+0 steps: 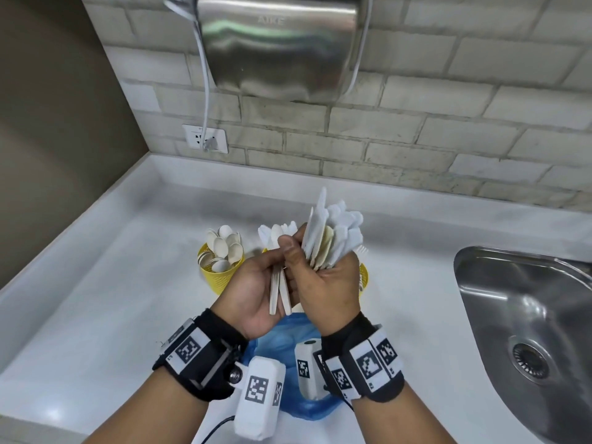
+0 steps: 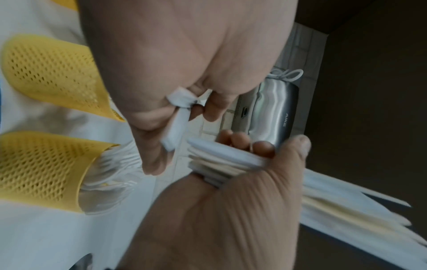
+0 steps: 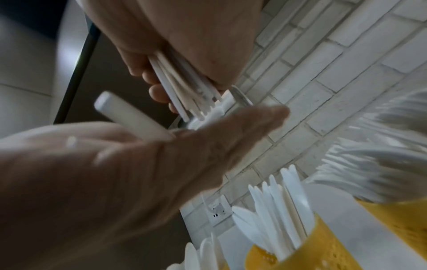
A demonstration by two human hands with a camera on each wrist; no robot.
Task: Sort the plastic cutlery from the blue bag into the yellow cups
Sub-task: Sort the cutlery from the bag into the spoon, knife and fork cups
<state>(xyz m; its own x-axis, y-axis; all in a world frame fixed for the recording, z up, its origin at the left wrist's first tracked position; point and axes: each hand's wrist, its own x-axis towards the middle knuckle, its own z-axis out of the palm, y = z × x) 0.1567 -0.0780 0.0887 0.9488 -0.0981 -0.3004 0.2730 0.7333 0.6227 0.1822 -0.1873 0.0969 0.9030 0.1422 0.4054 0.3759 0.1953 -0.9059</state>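
Above the white table point(image 1: 96, 299), the right hand point(image 1: 323, 283) clutches a fanned bundle of white plastic cutlery point(image 1: 333, 232); the left hand point(image 1: 256, 283) grips several handles point(image 1: 278, 290). Crumpled blue plastic bag point(image 1: 288, 334) lies below, perforated yellow cups point(image 1: 221, 277) behind.

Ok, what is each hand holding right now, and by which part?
The right hand grips a big bundle of cutlery by the handles. The left hand holds a few pieces around mid-length, handles hanging below.

Hands hide middle yellow cup point(image 1: 264, 250); blue bag point(image 1: 290, 334) partly covered by wrists; wrist views blurred.
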